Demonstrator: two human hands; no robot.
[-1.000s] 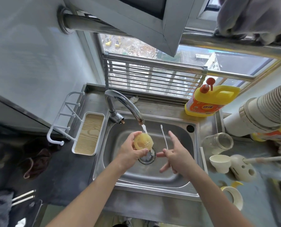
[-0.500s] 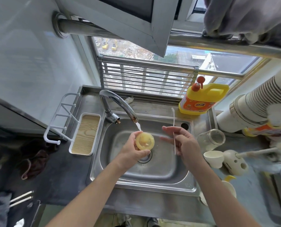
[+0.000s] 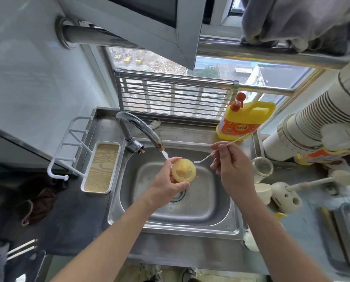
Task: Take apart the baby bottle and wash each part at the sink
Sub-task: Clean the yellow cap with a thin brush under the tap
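The yellow bottle part (image 3: 183, 170), a round translucent piece that looks like the collar with its teat, is held over the sink (image 3: 170, 226), just below the faucet (image 3: 141, 129), whose thin stream (image 3: 165, 155) meets its upper edge. It is probably light and, where the teat sits, soft enough to dent. Wet, it will likely be slippery, so the firmer outer rim seems the safest place to hold. That is where the left hand (image 3: 166, 186) has it, fingers and thumb curled round the edge with the open face up. The right hand (image 3: 234, 169) pinches a thin white brush (image 3: 204, 158) between thumb and fingertips, its tip just beside the yellow piece. The wand looks slender and likely bends under pressure. A clear bottle body (image 3: 261, 167) lies on the steel surface (image 3: 312, 216) right of the sink, and a yellow detergent jug (image 3: 243, 121) stands behind.
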